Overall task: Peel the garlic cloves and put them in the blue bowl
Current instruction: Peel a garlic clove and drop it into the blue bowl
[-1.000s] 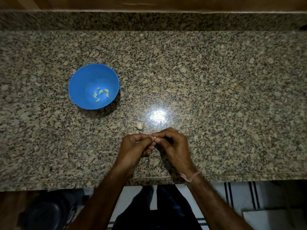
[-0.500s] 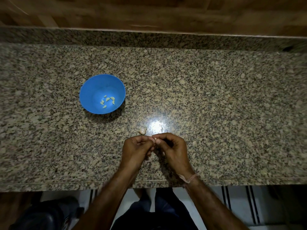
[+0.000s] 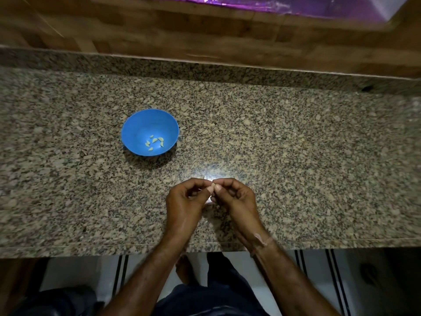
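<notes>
A blue bowl (image 3: 136, 126) stands on the granite counter at the left of centre, with several peeled garlic cloves (image 3: 155, 142) on its bottom. Near the counter's front edge my left hand (image 3: 185, 201) and my right hand (image 3: 234, 199) meet fingertip to fingertip. Together they pinch a small pale garlic clove (image 3: 213, 187), most of it hidden by the fingers. The garlic piece that lay on the counter just beyond my hands is hidden behind my fingers.
The granite counter (image 3: 296, 156) runs the full width, with a raised granite strip and a wooden wall behind it. A bright light reflection sits on the stone just beyond my hands. Below the front edge are a white tiled floor and my legs.
The camera has tilted up, so the bowl and my hands sit lower in view. My hands keep pinching the clove and have shifted over the garlic piece on the counter.
</notes>
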A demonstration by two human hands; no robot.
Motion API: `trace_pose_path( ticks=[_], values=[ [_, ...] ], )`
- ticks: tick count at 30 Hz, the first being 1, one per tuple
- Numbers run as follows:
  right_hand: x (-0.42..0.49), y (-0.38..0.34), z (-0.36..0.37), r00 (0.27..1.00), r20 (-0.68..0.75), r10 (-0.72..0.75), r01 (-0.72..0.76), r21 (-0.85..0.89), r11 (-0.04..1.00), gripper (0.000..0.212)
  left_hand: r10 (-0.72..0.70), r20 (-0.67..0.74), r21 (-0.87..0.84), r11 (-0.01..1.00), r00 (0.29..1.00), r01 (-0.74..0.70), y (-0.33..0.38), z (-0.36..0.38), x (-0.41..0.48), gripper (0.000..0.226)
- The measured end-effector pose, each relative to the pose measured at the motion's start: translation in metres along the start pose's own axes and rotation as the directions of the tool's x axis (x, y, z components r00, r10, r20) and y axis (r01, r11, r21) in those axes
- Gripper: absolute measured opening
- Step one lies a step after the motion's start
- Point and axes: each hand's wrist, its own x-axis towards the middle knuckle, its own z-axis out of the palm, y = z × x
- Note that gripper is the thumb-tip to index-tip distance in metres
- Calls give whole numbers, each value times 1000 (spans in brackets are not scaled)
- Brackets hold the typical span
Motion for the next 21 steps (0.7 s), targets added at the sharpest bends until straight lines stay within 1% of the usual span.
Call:
trace_pose_path(
  ticks=[5, 8, 12, 15, 21],
  values=[
    [-10, -5, 1, 998, 17, -57, 57, 6, 998, 12, 33, 19, -60, 998, 999, -32, 2, -4, -5, 9],
    [-10, -7, 0, 998, 28, -61, 61, 7, 998, 12, 70, 27, -73, 995, 997, -68, 5, -2, -6, 12],
    [-2, -8, -3, 997, 62, -47, 48, -14, 999, 14, 83, 11, -41, 996, 996, -83, 8, 1, -3, 13],
    [8, -13, -6, 992, 117, -37, 40, -24, 999, 17, 91, -9, -15, 996, 996, -91, 11, 5, 1, 15],
    [21, -17, -17, 985, 167, -35, 42, -38, 998, 17, 82, -32, 126, 989, 996, -77, 11, 22, 7, 20]
  ],
)
